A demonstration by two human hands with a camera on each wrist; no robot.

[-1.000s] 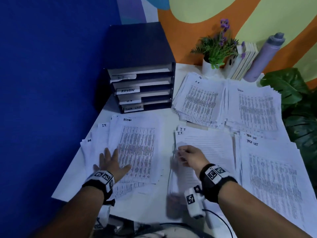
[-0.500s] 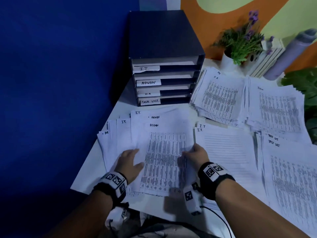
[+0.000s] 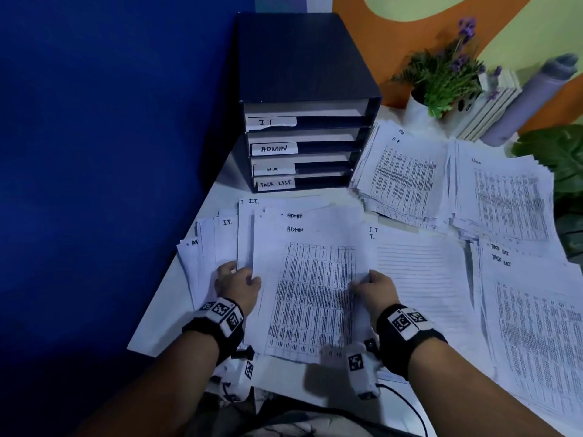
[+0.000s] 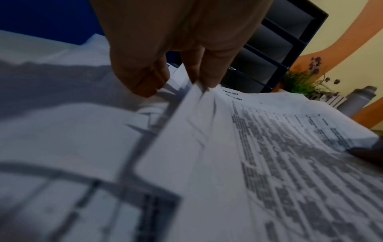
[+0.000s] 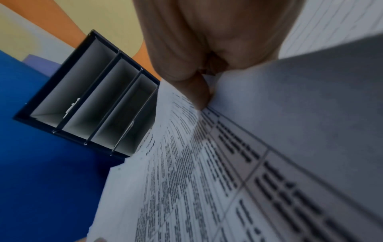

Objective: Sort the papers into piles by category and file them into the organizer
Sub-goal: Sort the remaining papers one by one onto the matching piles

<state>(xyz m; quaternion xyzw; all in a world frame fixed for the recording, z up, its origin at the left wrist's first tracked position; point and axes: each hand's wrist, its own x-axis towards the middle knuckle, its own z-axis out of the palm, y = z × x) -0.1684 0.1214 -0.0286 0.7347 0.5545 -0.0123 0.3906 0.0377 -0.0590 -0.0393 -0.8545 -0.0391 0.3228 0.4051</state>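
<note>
A stack of white sheets headed ADMIN [image 3: 310, 279] is held a little above the unsorted papers [image 3: 206, 247] at the table's left. My left hand [image 3: 238, 283] grips its left edge, thumb and fingers pinching the sheets [image 4: 192, 91]. On the right edge my right hand [image 3: 370, 287] pinches the same stack [image 5: 207, 131]. The dark organizer [image 3: 303, 99] stands behind, its four slots labelled IT, ADMIN, H.R and TASK LIST. An IT pile [image 3: 419, 279] lies just right of the held stack.
An H.R pile [image 3: 400, 175] and an Admin pile [image 3: 504, 197] lie at the back right, a TASK LIST pile [image 3: 533, 326] at the front right. A potted plant [image 3: 441, 77], books and a grey bottle [image 3: 530, 99] stand behind. Blue wall on the left.
My right hand left the IT pile and came to the ADMIN stack's right edge. My left hand went from lying flat on the papers to gripping the left edge. The stack has lifted.
</note>
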